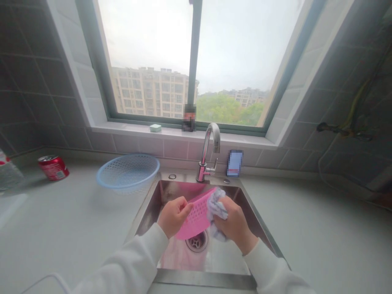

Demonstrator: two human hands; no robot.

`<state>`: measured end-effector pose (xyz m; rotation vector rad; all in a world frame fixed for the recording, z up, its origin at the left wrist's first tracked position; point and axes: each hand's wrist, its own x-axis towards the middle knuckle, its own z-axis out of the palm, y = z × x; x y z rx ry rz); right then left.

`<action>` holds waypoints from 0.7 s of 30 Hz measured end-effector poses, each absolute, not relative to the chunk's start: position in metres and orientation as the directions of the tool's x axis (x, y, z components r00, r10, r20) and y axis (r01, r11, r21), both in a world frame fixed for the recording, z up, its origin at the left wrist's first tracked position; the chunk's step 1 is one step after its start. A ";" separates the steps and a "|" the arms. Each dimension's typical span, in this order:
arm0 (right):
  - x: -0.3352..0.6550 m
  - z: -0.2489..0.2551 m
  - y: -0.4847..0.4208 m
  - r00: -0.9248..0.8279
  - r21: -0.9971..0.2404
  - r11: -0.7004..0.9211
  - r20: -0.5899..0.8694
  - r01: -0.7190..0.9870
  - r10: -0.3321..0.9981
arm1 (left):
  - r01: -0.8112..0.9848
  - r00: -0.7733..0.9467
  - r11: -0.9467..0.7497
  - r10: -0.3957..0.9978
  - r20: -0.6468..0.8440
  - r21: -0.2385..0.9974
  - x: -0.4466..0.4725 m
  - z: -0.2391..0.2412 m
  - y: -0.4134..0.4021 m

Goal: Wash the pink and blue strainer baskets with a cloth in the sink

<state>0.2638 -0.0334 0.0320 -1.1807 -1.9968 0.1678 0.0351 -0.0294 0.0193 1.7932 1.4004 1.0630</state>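
Over the metal sink (150,228), a pink plastic basket (197,216) with small holes is held up, tilted. My left hand (174,215) is closed on its left rim, thumb on the near side. A crumpled white-and-grey cloth (217,208) is bunched in my closed right hand (234,220) and pressed against the basket's right side. The right fingertips are partly hidden by the cloth. Below the basket, the drain (197,241) shows in the sink floor.
Behind the sink stands a chrome faucet (211,143). To the left are a blue mesh basket (130,173), a red can (53,167) and a clear bottle (9,173). A phone-like object (234,163) leans on the back wall. A pale green block (155,128) lies on the windowsill.
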 end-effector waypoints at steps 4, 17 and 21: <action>0.242 0.034 -0.051 -0.452 -0.414 0.652 0.486 0.635 0.748 | 0.504 0.151 -0.247 0.969 0.197 0.828 0.036 0.017 -0.027; 0.297 0.022 0.002 -0.139 -0.524 0.433 0.508 0.734 0.850 | 0.345 0.274 -0.246 0.949 0.154 0.906 0.032 0.011 -0.023; 0.286 0.026 -0.008 -0.145 -0.528 0.461 0.533 0.713 0.833 | 0.439 0.262 -0.290 0.947 0.187 0.850 0.031 0.011 -0.024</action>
